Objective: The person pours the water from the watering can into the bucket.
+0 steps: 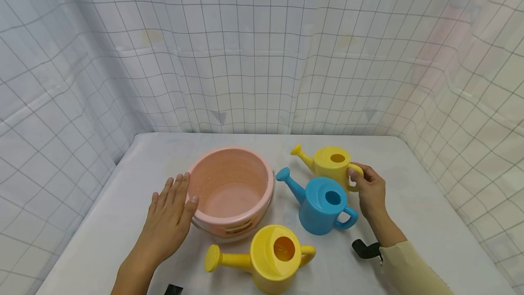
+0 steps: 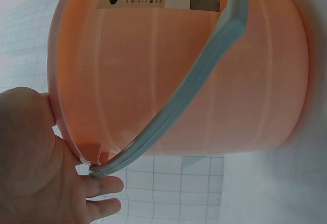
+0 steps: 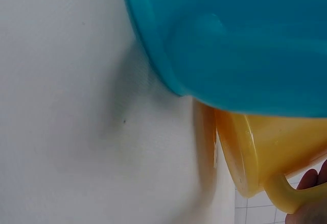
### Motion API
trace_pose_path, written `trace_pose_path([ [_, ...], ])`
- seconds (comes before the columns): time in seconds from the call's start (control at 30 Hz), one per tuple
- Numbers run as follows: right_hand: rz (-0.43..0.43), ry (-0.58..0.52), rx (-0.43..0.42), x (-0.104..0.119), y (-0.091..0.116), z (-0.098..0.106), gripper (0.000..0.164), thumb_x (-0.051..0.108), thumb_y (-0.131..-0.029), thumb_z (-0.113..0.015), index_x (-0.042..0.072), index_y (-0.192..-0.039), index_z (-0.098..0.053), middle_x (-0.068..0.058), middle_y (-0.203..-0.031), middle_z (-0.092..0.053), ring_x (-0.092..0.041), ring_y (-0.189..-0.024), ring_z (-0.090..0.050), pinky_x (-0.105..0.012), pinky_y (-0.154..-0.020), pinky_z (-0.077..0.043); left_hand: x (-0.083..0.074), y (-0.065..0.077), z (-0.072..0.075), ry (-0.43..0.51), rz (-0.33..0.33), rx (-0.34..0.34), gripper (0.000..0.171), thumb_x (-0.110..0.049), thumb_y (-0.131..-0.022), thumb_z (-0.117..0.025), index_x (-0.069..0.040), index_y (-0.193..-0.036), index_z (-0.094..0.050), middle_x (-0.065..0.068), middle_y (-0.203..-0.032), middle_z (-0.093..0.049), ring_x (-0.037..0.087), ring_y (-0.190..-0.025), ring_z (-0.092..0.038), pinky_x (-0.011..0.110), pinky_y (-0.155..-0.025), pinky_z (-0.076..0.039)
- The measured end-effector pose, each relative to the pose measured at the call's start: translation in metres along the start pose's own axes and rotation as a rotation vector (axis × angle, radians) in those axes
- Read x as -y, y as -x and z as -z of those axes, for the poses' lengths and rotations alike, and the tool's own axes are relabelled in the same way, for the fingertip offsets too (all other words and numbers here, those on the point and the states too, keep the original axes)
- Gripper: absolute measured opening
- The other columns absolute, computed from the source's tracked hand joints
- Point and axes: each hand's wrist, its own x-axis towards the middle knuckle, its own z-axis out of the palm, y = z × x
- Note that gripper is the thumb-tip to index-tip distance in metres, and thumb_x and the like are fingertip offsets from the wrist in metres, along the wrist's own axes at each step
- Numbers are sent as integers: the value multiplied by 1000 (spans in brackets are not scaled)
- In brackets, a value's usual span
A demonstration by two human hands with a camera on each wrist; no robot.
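My left hand [image 1: 168, 220] lies with straight fingers along the left rim of a pink bucket [image 1: 210, 218]. In the left wrist view, its palm touches the rim, close to one end of the bucket's grey carrying handle [image 2: 189, 89]. At the far right, my right hand [image 1: 371, 190] pinches the handle of a yellow watering can [image 1: 330, 167], spout pointing left. Just in front of that can stands a blue watering can [image 1: 317, 215], which hides part of it in the right wrist view. I cannot tell whether the held can touches the table.
A second yellow watering can [image 1: 272, 263] stands near the front, right of my left hand, its spout toward the left. White cloth covers the table [image 1: 430, 222]. Grid-patterned curtains [image 1: 262, 58] enclose the back and sides. Black pieces [image 1: 365, 249] show near both wrists.
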Motion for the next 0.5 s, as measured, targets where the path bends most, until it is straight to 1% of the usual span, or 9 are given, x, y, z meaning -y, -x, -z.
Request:
trace_pose_path([
  [0.17,10,17,5,0,2,-1,37,33,-87,-67,11,-117,-64,8,-98,-61,-13,-93,-51,-24,-84,-50,0,0,0,-1,0,2,61,-45,-102,-24,-20,-154,-2,16,-159,-10,36,-148,1,62,-115,6],
  [0.37,-12,0,10,-3,4,-1,37,33,-87,-67,12,-117,-64,7,-99,-60,-13,-93,-51,-21,-84,-50,0,0,0,-3,1,6,61,-44,-103,-24,-20,-154,-1,16,-159,-9,36,-148,1,63,-114,4],
  [0.5,-1,-16,10,-4,4,-1,37,33,-88,-67,10,-117,-63,8,-100,-60,-12,-95,-52,-21,-87,-49,0,0,0,-2,-1,3,60,-43,-103,-25,-20,-154,-2,17,-159,-10,36,-148,1,63,-114,4],
])
